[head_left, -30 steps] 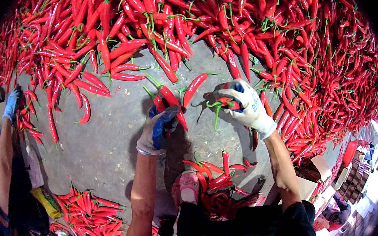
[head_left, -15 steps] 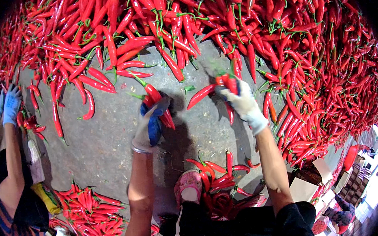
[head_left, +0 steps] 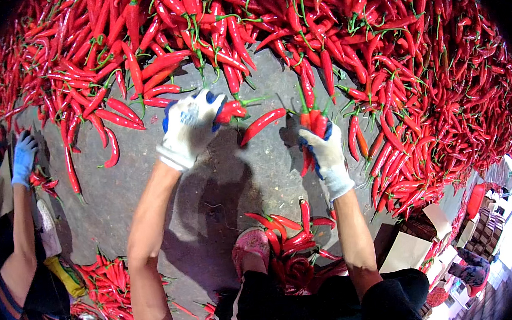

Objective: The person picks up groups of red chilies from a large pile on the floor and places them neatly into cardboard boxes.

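The left hand (head_left: 189, 126), in a white glove with blue patches, closes its fingers on a red chilli (head_left: 230, 110) at the near edge of the big chilli heap (head_left: 342, 36), while the right hand (head_left: 326, 151), gloved the same way, grips a small bunch of chillies (head_left: 314, 124) upright, stems up. The work likely goes best if each pod is taken near its green stem, lifted clear rather than dragged, and laid parallel into the bunch so the grip holds. A loose chilli (head_left: 263, 124) lies on the bare concrete floor (head_left: 149, 187) between the hands. A smaller pile (head_left: 290, 236) sits by the pink shoe (head_left: 250, 246), crowding the footing; a co-worker's blue-gloved hand (head_left: 23, 157) works well apart at the left
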### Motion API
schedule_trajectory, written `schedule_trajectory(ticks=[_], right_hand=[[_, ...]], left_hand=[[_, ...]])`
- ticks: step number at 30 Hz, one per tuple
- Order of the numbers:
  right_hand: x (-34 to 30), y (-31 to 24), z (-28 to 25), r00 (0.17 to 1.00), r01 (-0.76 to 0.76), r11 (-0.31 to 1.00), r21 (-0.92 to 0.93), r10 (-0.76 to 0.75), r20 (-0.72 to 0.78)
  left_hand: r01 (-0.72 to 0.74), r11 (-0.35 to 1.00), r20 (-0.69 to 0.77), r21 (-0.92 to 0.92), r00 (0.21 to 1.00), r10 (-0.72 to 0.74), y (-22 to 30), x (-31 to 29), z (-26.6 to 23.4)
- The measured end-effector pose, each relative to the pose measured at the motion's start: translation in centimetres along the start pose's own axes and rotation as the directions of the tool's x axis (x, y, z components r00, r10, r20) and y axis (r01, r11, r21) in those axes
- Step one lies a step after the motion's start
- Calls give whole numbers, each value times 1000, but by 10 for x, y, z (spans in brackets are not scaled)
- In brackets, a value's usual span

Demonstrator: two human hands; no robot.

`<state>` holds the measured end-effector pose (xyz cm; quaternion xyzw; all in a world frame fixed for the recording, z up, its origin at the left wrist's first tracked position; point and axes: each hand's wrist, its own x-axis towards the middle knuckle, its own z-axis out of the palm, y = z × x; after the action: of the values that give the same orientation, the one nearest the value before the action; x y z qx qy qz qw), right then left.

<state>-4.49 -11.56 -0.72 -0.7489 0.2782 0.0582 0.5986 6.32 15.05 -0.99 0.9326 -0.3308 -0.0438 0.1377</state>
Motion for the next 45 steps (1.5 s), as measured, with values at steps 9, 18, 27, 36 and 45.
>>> schedule_trajectory(ticks=[9,18,27,36,45], right_hand=[[8,-45,90,993,109,521,-847,-95,70],[3,-22,51,960,-252,849,465,158,232],[108,-61,92,971,-59,994,87,37,238],[79,-31,67,910,95,931,-353,63,410],[-9,0,-13,942,-281,866,414,166,292]], left_hand=[[117,-478,365,-871,805,-468,41,-75,30],[-129,-682,327,-720,804,-497,46,-53,27],[-79,-430,219,-899,770,-600,27,29,40],[97,-675,564,-731,643,-518,76,-1,50],[141,-763,572,-630,749,-334,123,-86,54]])
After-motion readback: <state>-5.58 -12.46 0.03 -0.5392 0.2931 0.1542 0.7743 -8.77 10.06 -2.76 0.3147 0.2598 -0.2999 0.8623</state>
